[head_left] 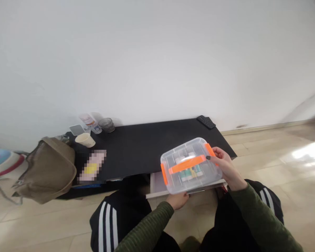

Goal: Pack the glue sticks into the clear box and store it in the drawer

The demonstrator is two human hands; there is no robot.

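While your hands, left hand (177,200) beneath and right hand (224,164) at three o'clock, grip it, the clear plastic box (190,165) shows glossy orange latches above the matte black surface (136,147).

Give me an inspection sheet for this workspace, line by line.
Surface: low black table against a white wall; open drawer beneath its front edge.
Job's things: clear plastic box with orange handle and clips, small bottles inside, held above the drawer.
Clutter: brown bag, cup, glass, remote.
Hands: left hand under the box; right hand grips its right end.
Cables: nothing seen.
Surroundings: light tiled floor.
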